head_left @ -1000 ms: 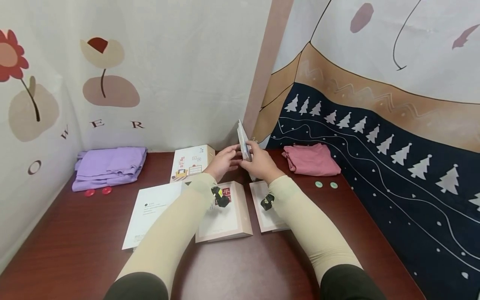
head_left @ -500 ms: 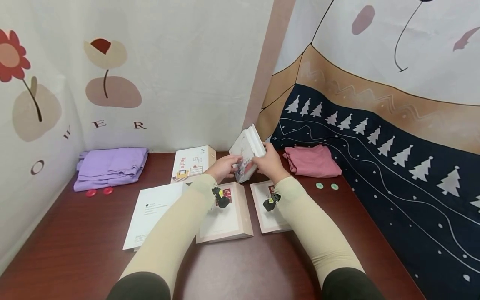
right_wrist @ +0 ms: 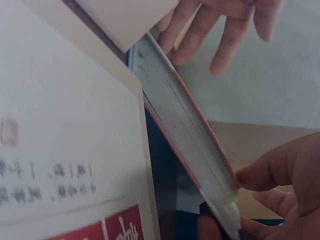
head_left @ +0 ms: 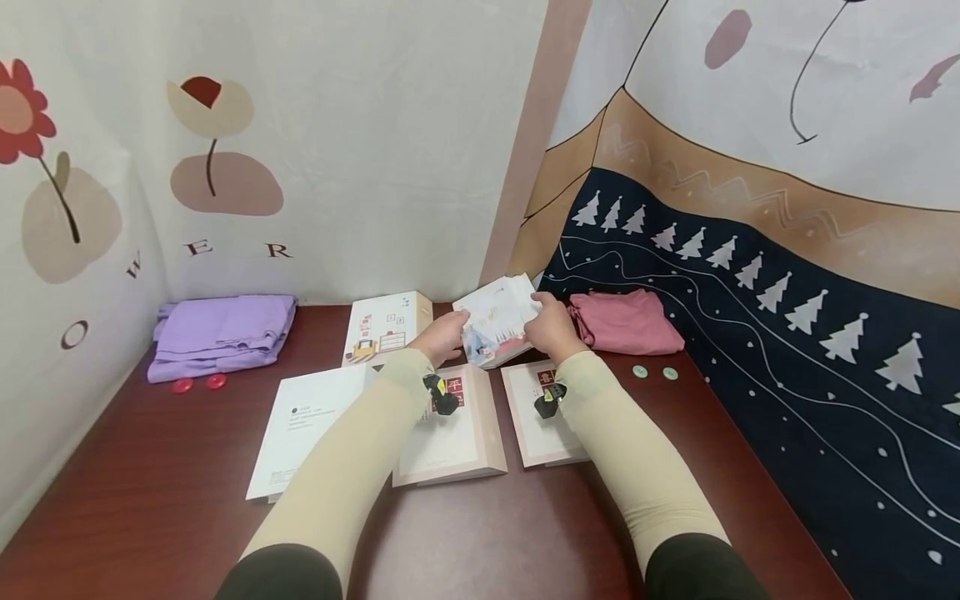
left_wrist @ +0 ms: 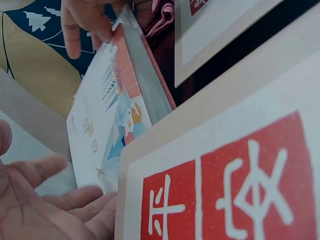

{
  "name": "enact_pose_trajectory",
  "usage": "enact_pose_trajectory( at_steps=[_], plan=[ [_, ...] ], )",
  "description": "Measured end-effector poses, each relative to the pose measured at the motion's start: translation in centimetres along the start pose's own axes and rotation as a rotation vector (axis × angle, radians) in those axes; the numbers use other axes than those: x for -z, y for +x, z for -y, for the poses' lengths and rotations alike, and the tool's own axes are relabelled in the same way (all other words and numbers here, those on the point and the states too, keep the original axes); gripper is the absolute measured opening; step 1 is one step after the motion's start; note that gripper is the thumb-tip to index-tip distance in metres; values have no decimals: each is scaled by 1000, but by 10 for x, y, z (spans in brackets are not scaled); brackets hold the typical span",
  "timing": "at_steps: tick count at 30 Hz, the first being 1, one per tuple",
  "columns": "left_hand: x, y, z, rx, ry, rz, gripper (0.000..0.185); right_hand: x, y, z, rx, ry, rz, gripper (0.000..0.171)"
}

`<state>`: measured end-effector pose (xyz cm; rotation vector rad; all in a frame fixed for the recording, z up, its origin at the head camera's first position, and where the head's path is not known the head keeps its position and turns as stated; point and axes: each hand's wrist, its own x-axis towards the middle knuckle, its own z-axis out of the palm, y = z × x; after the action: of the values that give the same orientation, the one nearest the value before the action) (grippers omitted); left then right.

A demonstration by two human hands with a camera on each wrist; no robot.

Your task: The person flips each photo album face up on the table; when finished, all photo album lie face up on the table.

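Observation:
A book with a colourful picture on its white cover (head_left: 495, 323) lies tilted, cover up, behind the front books. My right hand (head_left: 557, 330) grips its right end, thumb on the cover; in the right wrist view the fingers (right_wrist: 272, 172) are at the far end of its page block. Beside the left edge is my left hand (head_left: 438, 337). The left wrist view shows that palm (left_wrist: 30, 212) with fingers spread, fingertips at the cover's edge. Whether they touch it I cannot tell.
Two books with red title blocks (head_left: 450, 442) (head_left: 536, 429) and a white book (head_left: 307, 429) lie in front. Another illustrated book (head_left: 382, 325) is at the back. Purple cloth (head_left: 221, 333) with red buttons (head_left: 216, 381) lies left, pink cloth (head_left: 626, 321) with green buttons (head_left: 640, 372) right.
The book has turned from upright and edge-on to lying tilted with its cover up, and has come down. My right hand has moved right with its end; the left hand has loosened at its left edge.

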<state>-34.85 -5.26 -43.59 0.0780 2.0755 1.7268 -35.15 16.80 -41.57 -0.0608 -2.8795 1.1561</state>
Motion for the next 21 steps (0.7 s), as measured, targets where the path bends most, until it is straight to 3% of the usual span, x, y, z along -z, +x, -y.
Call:
enact_pose_trajectory(
  at_steps=[6,15,21],
  plan=[
    [-1,2,1,21,-89,-13,64,4,1,-7,-74,-54,100,67],
    [-2,-3,2,43,-259,29,64,4,6,-21,-64,-114,172,72],
    [-3,-2,4,46,-321,56,62,1,9,-23,-129,-22,239,75]
  ],
)
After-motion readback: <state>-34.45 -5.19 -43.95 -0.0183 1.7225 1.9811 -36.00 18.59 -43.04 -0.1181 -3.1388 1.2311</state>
